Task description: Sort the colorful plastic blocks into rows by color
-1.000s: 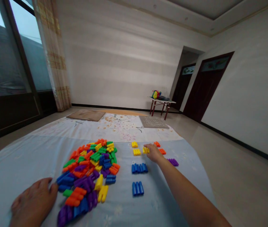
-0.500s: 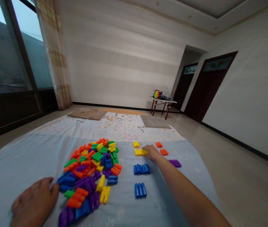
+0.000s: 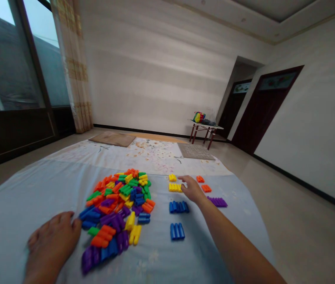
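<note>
A pile of orange, green, yellow, blue and purple plastic pieces lies left of centre on a pale blue cloth. My left hand rests on the cloth at the pile's near left edge, fingers spread, holding nothing. My right hand reaches to the right end of a yellow row, thumb beside it and index finger stretched out above. Behind that row sits a smaller yellow group. Nearer me lie two blue groups, one behind the other.
Right of my right hand are two orange groups and a purple row, partly beside my forearm. Two mats lie at the cloth's far side. A small table stands beyond.
My right hand's index finger has lifted and parted from the thumb at the yellow row. The view has shifted slightly; my left hand stays beside the pile.
</note>
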Available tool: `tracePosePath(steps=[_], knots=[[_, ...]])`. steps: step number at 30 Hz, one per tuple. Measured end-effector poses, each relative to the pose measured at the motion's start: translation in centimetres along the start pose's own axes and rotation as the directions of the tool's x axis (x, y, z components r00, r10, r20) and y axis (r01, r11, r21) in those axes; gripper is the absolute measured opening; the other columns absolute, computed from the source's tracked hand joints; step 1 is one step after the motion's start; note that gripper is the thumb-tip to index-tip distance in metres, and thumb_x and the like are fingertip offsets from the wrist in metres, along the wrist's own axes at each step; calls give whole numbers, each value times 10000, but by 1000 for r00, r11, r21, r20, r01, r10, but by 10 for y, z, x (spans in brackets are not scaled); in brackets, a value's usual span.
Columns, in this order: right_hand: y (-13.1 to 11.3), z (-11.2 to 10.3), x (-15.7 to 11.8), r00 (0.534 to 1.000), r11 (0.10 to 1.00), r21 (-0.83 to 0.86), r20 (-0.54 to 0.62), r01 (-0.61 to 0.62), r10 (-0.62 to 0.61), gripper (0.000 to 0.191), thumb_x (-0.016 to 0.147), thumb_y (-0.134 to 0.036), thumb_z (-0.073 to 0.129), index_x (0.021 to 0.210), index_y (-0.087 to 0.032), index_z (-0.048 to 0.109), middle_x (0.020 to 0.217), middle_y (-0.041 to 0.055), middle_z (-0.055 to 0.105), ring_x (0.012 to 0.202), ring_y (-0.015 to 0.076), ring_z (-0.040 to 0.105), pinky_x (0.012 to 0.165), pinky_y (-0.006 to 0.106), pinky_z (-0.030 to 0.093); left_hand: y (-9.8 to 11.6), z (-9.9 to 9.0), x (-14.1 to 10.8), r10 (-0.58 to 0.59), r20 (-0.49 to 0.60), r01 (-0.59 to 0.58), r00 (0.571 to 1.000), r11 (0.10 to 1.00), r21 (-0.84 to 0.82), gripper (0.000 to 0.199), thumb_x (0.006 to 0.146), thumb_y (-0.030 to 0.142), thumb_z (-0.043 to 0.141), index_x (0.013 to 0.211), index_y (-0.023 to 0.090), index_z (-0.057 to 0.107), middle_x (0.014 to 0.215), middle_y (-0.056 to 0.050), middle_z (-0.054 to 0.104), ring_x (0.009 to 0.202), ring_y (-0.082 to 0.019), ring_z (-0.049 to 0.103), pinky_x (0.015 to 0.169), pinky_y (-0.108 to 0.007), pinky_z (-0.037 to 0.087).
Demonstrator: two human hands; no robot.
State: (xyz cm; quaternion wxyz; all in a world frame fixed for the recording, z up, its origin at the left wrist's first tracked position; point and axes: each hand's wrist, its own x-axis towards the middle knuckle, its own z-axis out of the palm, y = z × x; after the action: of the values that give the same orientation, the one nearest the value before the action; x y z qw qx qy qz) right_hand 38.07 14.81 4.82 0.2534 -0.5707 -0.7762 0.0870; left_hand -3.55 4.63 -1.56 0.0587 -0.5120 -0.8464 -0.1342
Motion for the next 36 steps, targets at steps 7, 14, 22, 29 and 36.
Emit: tracePosePath(steps=[7, 14, 22, 29, 36], knots=[[-81, 22, -54, 964, 927, 289, 41, 240, -262, 266, 795, -165, 508, 1035, -193, 618, 959, 43, 656, 889, 150, 591, 831, 307, 454, 12, -18, -14, 21, -44, -21, 999, 1000, 4, 467, 811, 364, 308, 1126, 126, 558, 1140, -161, 576, 1041, -310, 510, 925, -443, 309], [-132, 52, -82, 903, 911, 242, 197, 333, -382, 311, 759, -259, 622, 1056, -169, 600, 1031, 81, 609, 1006, 188, 526, 893, 325, 406, 14, -22, -17, 40, -64, -40, 997, 999, -2, 461, 824, 350, 270, 1100, 128, 564, 1095, -152, 591, 1013, -302, 523, 887, -448, 332], [-138, 56, -91, 902, 960, 31, 334, 278, -272, 505, 707, -494, 653, 1095, -176, 601, 1005, 106, 611, 950, 247, 548, 824, 360, 425, 13, -18, -17, 40, -81, -41, 996, 999, -6, 460, 824, 351, 269, 1105, 129, 558, 1112, -143, 587, 1026, -297, 514, 900, -445, 319], [-132, 37, -95, 873, 945, 65, 367, 320, -321, 537, 662, -453, 708, 1132, -222, 590, 1047, 81, 613, 986, 234, 542, 840, 334, 412, 13, -18, -15, 31, -58, -32, 998, 999, -14, 454, 818, 342, 284, 1098, 123, 567, 1113, -161, 582, 1036, -306, 509, 898, -456, 321], [-123, 37, -98, 819, 902, 177, 378, 393, -431, 380, 736, -169, 600, 1111, -231, 595, 1031, 51, 625, 960, 185, 558, 856, 304, 403, 10, -15, -12, 46, -53, -46, 998, 999, -1, 470, 825, 367, 279, 1115, 120, 555, 1133, -163, 575, 1027, -314, 510, 895, -456, 320]])
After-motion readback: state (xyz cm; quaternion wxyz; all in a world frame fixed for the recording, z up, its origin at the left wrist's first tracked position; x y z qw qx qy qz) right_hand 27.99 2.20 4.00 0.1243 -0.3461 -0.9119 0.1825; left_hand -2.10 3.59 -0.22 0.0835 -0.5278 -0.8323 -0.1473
